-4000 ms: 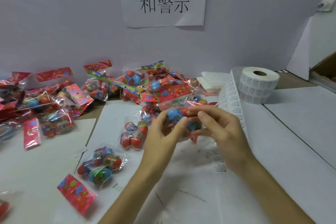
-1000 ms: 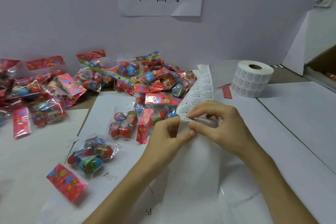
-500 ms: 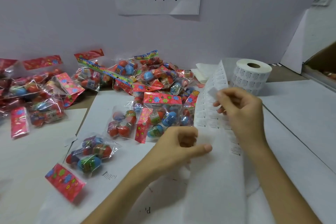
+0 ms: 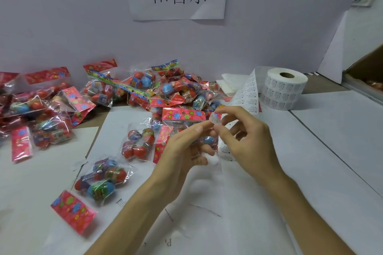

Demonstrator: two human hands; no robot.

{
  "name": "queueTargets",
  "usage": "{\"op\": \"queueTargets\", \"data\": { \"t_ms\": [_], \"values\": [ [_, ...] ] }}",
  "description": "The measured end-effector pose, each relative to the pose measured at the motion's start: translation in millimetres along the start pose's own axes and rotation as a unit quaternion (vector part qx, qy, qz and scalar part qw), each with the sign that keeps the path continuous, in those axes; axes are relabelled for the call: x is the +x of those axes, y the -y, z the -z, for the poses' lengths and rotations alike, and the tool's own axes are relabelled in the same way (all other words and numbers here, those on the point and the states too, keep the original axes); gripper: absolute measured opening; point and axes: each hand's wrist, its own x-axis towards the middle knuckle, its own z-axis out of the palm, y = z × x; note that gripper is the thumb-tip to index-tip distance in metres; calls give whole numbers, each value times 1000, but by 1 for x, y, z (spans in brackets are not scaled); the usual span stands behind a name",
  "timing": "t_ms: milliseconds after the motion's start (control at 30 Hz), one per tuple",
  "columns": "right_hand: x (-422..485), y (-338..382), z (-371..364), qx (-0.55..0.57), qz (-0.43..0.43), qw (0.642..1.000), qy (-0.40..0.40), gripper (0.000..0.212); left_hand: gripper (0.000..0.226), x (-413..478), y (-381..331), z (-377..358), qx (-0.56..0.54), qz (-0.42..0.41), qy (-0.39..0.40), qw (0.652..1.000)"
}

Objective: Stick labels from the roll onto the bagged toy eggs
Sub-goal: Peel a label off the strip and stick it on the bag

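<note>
White and small, a printed paper label (image 4: 215,119) is pinched between thumb and forefinger of the right hand (image 4: 248,143), just in front of a clear plastic bag of toy eggs (image 4: 183,115) with a pink flowered header. Both hands cover this bag's lower part. The left hand (image 4: 182,153) curls its fingers near the white strip of labels (image 4: 247,97); whether it grasps anything I cannot tell. The strip passes behind the right hand to the white label roll (image 4: 284,91) on the counter (image 4: 331,151). A pile of more bags (image 4: 165,89) lies at the wall.
</note>
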Motion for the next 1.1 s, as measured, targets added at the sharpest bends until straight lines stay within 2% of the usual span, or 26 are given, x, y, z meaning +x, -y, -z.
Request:
{"op": "queueTargets", "data": {
  "t_ms": [167, 200, 300, 333, 467, 633, 733, 967, 1033, 1100],
  "values": [
    [2, -3, 3, 6, -35, 994, 102, 64, 45, 0, -1, 1, 20, -13, -43, 999],
    [3, -3, 3, 16, -36, 995, 97, 59, 44, 1, -1, 2, 38, -20, -52, 998],
    [3, 1, 5, 71, -43, 996, 40, 22, 37, 0, -4, 2, 78, -31, -63, 994],
    [3, 2, 5, 75, -38, 996, 28, 15, 35, 0, -5, 3, 90, -31, -63, 993],
    [3, 1, 3, 54, -28, 998, 22, 14, 36, 1, -9, 6, 108, -31, -68, 991],
    [3, 2, 4, 106, -50, 993, 25, 12, 25, 0, -17, 14, 94, -48, -76, 991],
    [3, 4, 3, 88, -54, 994, 29, 21, 26, 0, -17, 15, 117, -55, -77, 989],
    [0, 7, 1, 48, -5, 998, 37, 15, 35, 1, -16, 13, 148, -49, -67, 985],
    [0, 8, 1, 66, -5, 996, 51, 13, 31, 2, -16, 14, 143, -67, -82, 984],
    [0, 8, 0, 92, -21, 994, 58, 11, 26, 4, -17, 19, 135, -92, -138, 977]
  ]
}}
